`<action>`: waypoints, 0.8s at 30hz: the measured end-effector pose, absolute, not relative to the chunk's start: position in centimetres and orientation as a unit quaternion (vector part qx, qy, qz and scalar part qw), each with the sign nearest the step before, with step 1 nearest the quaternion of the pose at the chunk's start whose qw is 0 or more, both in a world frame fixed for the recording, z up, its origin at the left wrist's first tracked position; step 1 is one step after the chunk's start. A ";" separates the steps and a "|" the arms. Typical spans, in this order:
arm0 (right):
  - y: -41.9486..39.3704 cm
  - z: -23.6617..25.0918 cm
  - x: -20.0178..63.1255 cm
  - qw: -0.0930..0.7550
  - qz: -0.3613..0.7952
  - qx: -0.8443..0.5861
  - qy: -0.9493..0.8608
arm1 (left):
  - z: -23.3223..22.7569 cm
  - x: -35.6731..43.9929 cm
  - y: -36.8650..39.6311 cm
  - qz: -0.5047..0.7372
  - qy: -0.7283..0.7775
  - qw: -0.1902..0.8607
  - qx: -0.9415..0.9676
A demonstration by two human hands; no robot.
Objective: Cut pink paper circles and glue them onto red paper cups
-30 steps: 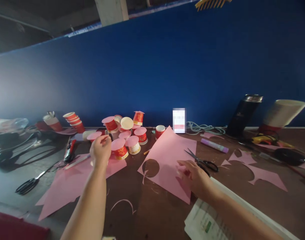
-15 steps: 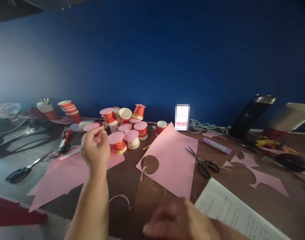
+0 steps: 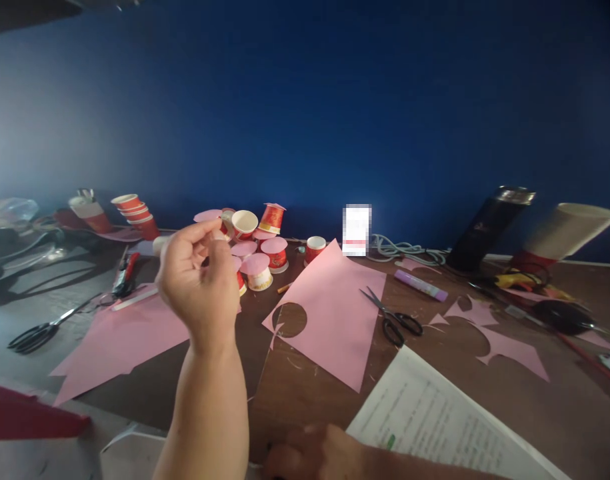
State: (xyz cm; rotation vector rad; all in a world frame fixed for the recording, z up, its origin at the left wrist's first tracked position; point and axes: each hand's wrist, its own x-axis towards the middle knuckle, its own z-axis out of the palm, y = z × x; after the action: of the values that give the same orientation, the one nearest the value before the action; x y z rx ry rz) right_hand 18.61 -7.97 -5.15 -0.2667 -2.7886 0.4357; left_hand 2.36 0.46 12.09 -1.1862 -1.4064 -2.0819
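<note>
My left hand (image 3: 201,288) is raised above the table with thumb and forefinger pinched together; I make out nothing clear between them. Just behind its fingertips stands a cluster of red paper cups (image 3: 265,240), several of them capped with pink paper discs. My right hand (image 3: 312,455) lies blurred at the bottom edge with curled fingers, beside a printed white sheet (image 3: 435,420). A pink paper sheet (image 3: 329,310) with a round hole cut out lies in the middle. Black scissors (image 3: 395,320) rest to its right.
Another pink sheet (image 3: 119,340) and a second pair of scissors (image 3: 35,333) lie at the left, behind them stacked red cups (image 3: 135,213). A purple glue stick (image 3: 419,285), pink offcuts (image 3: 505,340), a black flask (image 3: 485,227) and cables occupy the right. A blue wall backs the table.
My left hand rose from the cups toward the camera and pinched shut. My right hand left the pink sheet and drew back to the bottom edge. The view tilted down slightly.
</note>
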 end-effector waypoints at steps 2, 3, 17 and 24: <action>-8.3 -4.9 18.4 0.190 0.092 -0.079 -0.974 | 12.7 2.8 0.0 -0.746 -0.484 0.176 -0.423; -8.4 -4.8 18.4 0.207 0.059 -0.073 -0.974 | 12.9 3.0 -0.3 -0.750 -0.478 0.178 -0.421; -8.9 -6.4 17.3 0.339 -0.037 -0.180 -0.923 | 13.3 4.3 -1.6 -0.769 -0.430 0.154 -0.447; -8.7 -5.3 17.7 0.197 -0.033 -0.182 -0.963 | 12.2 3.2 -4.9 -0.689 -0.491 0.173 -0.504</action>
State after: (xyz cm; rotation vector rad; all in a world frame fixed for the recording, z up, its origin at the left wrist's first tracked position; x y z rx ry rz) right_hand 17.75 -8.72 -5.31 -0.5087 -2.6958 -0.0936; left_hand 3.17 -4.86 12.18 -1.4307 -1.3942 -1.9541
